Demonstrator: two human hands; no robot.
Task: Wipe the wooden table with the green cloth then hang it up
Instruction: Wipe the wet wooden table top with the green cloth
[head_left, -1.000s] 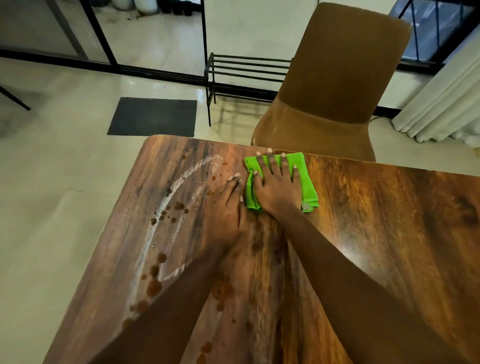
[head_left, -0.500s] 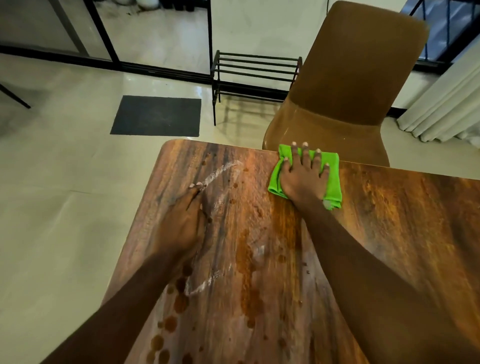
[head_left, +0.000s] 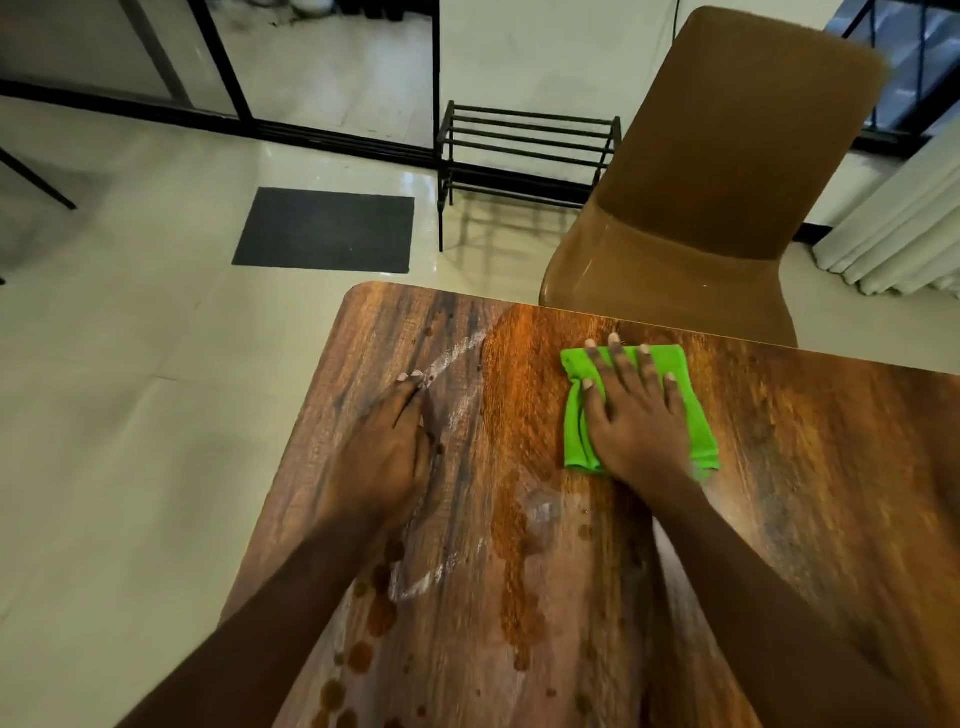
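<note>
Right hand (head_left: 636, 431) spread flat pressing folded green cloth (head_left: 698, 415) onto wooden table (head_left: 831, 493) (near far edge), left hand (head_left: 384, 457) flat, fingers together, on stained surface beside white streak (head_left: 457, 351)

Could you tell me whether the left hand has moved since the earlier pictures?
Yes: the left hand slid left across the table, away from the cloth, onto the white streak.

A brown chair (head_left: 727, 156) stands on a glossy pale floor (head_left: 130, 415) beside a black rack (head_left: 524, 150) and dark mat (head_left: 324, 228) (white curtain (head_left: 904, 228) at right), glass doors (head_left: 322, 67) behind.
</note>
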